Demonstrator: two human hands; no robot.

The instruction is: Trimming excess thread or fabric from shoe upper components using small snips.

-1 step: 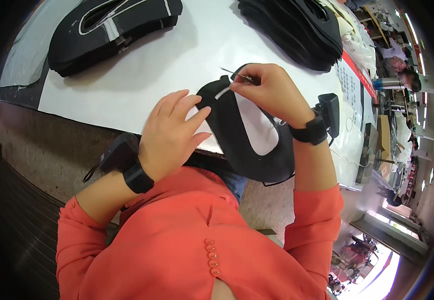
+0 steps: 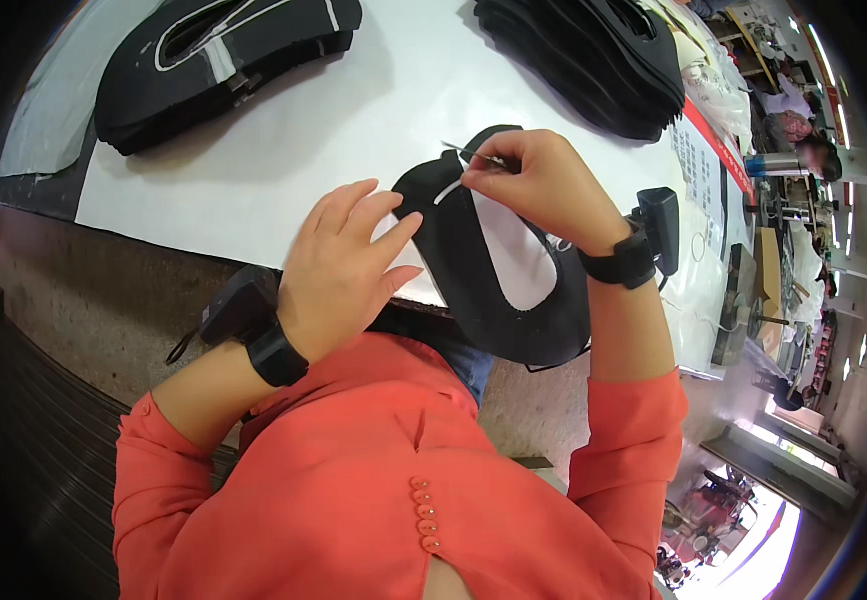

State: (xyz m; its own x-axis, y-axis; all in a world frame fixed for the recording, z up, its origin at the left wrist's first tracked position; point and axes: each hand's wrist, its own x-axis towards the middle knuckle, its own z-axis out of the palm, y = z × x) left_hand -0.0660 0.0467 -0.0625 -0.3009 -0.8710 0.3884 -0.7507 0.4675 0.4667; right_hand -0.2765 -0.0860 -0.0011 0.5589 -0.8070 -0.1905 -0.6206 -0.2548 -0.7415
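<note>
A black U-shaped shoe upper [image 2: 479, 290] lies near the table's front edge, its curved end overhanging slightly. My left hand [image 2: 346, 235] is open, fingers spread, with its fingertips at the upper's left edge. Over the upper's far part, my right hand [image 2: 529, 175] pinches a thin, pointed metal tool [image 2: 464, 150] whose tip points to the far left. Its exact kind is hidden by my fingers. A short white strip [image 2: 448, 191] shows on the black material just below my right fingertips; I cannot tell whether the fingers touch it.
On the white-covered table [image 2: 394, 110], a stack of black uppers [image 2: 224, 70] with white lines stands at the far left. Another black stack [image 2: 594, 60] is at the far right. Crumpled plastic [image 2: 719, 75] lies beyond it. A person [image 2: 814, 158] is in the right background.
My right hand has shifted very slightly to the right and nearer, with the tool in it. The left hand stays in place.
</note>
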